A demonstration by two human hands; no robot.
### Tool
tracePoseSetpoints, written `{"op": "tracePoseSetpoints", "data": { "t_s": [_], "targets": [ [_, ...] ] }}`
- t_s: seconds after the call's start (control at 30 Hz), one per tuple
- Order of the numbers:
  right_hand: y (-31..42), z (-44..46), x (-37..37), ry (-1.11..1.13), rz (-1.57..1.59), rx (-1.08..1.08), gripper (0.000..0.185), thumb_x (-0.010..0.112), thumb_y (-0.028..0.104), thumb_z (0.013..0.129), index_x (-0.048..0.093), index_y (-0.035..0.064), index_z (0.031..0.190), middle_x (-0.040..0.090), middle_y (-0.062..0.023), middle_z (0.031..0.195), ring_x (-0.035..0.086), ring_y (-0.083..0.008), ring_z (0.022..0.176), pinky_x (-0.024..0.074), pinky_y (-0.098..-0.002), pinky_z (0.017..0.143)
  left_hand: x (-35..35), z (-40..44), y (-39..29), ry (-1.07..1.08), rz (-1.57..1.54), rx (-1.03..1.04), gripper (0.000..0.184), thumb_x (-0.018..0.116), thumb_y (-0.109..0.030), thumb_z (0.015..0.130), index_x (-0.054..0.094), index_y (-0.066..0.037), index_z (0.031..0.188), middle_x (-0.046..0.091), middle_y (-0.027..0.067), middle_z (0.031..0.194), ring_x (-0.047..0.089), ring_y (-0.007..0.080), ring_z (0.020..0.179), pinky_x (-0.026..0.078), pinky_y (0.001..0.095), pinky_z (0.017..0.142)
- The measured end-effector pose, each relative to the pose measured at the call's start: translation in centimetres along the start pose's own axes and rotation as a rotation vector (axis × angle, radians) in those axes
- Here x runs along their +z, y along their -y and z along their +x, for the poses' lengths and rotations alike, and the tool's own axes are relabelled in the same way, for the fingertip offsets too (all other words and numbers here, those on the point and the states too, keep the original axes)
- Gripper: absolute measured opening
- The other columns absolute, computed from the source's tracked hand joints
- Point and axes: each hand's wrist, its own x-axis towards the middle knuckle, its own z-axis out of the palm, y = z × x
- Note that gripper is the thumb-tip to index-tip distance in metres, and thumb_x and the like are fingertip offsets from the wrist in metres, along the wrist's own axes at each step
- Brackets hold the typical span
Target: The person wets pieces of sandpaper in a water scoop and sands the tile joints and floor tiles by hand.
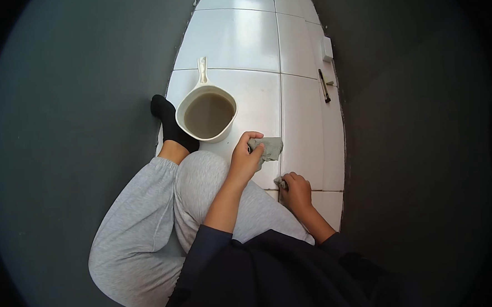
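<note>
Pinching a flat, grey-green slab of what looks like clay [269, 148] between thumb and fingers, the left hand [246, 159] is raised in front of the bent knee, with part of the slab drooping below the thumb. The right hand [297, 193] is nearer the body and farther right, its fingers curled in around a small grey lump [280, 182] that pokes out at the fingertips; how much more lies inside the grip cannot be told. Just beyond the left hand, a little to its left, a white plastic dipper [234, 111] stands upright on glossy white tiles [226, 35]. It is well filled with cloudy, brownish-grey liquid, and its looped handle [203, 70] points away from the person. A foot in a black sock [172, 119] rests close against the dipper's left side, below the cuff of light grey sweatpants [133, 237]. Over on the right, near the edge of the tiles, lie a slim black pen-like tool [324, 86], a short pale stub [330, 83] just beside it and, farther off, a small white block [327, 49]. Both forearms reach forward from a dark top [275, 280], the left angled up and rightward, the right angled up and leftward. A pale mark at the top's lower left is too small to read.
</note>
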Motion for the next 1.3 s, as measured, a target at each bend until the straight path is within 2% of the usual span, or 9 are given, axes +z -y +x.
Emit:
{"op": "tracePoseSetpoints", "data": {
  "t_s": [0.2, 0.43, 0.67, 0.77, 0.83, 0.97, 1.03, 1.13, 1.3],
  "targets": [
    [-0.8, 2.3, 0.0, -0.050, 0.036, 0.036, 0.016, 0.067, 0.011, 0.067, 0.057, 0.0071, 0.080, 0.057, -0.0069, 0.080, 0.057, -0.0277, 0.077, 0.0424, -0.0423, 0.062, 0.0, -0.4, -0.5, 0.001, -0.018, -0.010, 0.018, 0.055, -0.005, 0.083, 0.053, -0.005, 0.101, 0.057, 0.0065, 0.087, 0.052, 0.0108, 0.077, 0.044, 0.0241, 0.068],
    [-0.2, -0.6, -0.2, 0.047, -0.003, 0.015, 0.013, 0.065, 0.010, 0.069, 0.058, 0.0076, 0.080, 0.058, -0.0072, 0.081, 0.057, -0.0274, 0.076, 0.0427, -0.0421, 0.062, 0.1, -0.2, -0.1, -0.001, 0.002, 0.004, 0.020, 0.055, -0.005, 0.083, 0.053, -0.005, 0.102, 0.056, 0.0061, 0.087, 0.052, 0.0107, 0.078, 0.044, 0.0241, 0.069],
    [-0.7, 2.0, -0.1, -0.028, 0.040, 0.026, 0.017, 0.068, 0.011, 0.066, 0.057, 0.0075, 0.078, 0.057, -0.0071, 0.079, 0.057, -0.0281, 0.076, 0.0431, -0.0412, 0.062, 0.1, -0.1, 0.0, 0.002, -0.021, -0.011, 0.020, 0.055, -0.004, 0.082, 0.053, -0.006, 0.102, 0.057, 0.0064, 0.088, 0.052, 0.0111, 0.078, 0.044, 0.0247, 0.069],
    [-0.6, 0.8, -0.3, -0.032, 0.089, 0.005, 0.014, 0.066, 0.010, 0.068, 0.058, 0.0044, 0.077, 0.057, -0.0108, 0.076, 0.056, -0.0313, 0.073, 0.0446, -0.0413, 0.063, 0.0, -0.1, 0.0, -0.016, 0.017, 0.009, 0.020, 0.055, -0.004, 0.083, 0.053, -0.006, 0.102, 0.057, 0.0065, 0.088, 0.052, 0.0113, 0.078, 0.044, 0.0249, 0.069],
    [-0.6, -0.4, 0.1, 0.032, 0.026, -0.019, 0.017, 0.067, 0.011, 0.067, 0.058, 0.0081, 0.082, 0.057, -0.0071, 0.080, 0.057, -0.0282, 0.075, 0.0436, -0.0426, 0.062, 0.1, -0.1, -0.2, -0.008, 0.013, 0.007, 0.019, 0.055, -0.005, 0.083, 0.053, -0.006, 0.102, 0.057, 0.0064, 0.088, 0.052, 0.0114, 0.078, 0.044, 0.0249, 0.069],
    [-0.4, 0.0, 0.0, 0.065, 0.028, 0.008, 0.017, 0.066, 0.012, 0.068, 0.059, 0.0080, 0.083, 0.057, -0.0070, 0.080, 0.057, -0.0283, 0.075, 0.0436, -0.0431, 0.062, 0.2, -0.1, 0.1, 0.021, -0.030, -0.013, 0.018, 0.055, -0.006, 0.084, 0.053, -0.006, 0.102, 0.057, 0.0062, 0.088, 0.052, 0.0114, 0.078, 0.044, 0.0247, 0.069],
    [-0.6, 1.6, 0.1, -0.015, 0.051, 0.011, 0.016, 0.066, 0.012, 0.068, 0.058, 0.0074, 0.081, 0.057, -0.0070, 0.081, 0.058, -0.0282, 0.075, 0.0440, -0.0429, 0.062, 0.1, -0.1, 0.0, 0.035, -0.028, -0.021, 0.020, 0.055, -0.006, 0.084, 0.053, -0.006, 0.103, 0.056, 0.0058, 0.088, 0.052, 0.0101, 0.079, 0.044, 0.0233, 0.069],
    [-1.2, 4.1, 0.1, -0.019, 0.051, 0.041, 0.015, 0.065, 0.011, 0.068, 0.058, 0.0071, 0.080, 0.057, -0.0069, 0.081, 0.058, -0.0281, 0.075, 0.0439, -0.0431, 0.062, 0.0, -0.2, 0.0, 0.039, -0.018, -0.011, 0.021, 0.055, -0.007, 0.084, 0.053, -0.005, 0.105, 0.056, 0.0054, 0.089, 0.052, 0.0088, 0.079, 0.043, 0.0218, 0.069],
    [-1.2, 1.8, 0.2, 0.012, 0.024, 0.012, 0.012, 0.065, 0.012, 0.069, 0.059, 0.0091, 0.079, 0.057, -0.0055, 0.080, 0.057, -0.0275, 0.075, 0.0426, -0.0434, 0.061, -0.1, -0.2, -0.1, -0.002, 0.030, 0.016, 0.020, 0.055, -0.006, 0.084, 0.053, -0.005, 0.104, 0.056, 0.0056, 0.090, 0.052, 0.0088, 0.079, 0.043, 0.0219, 0.069]
  ]
}}
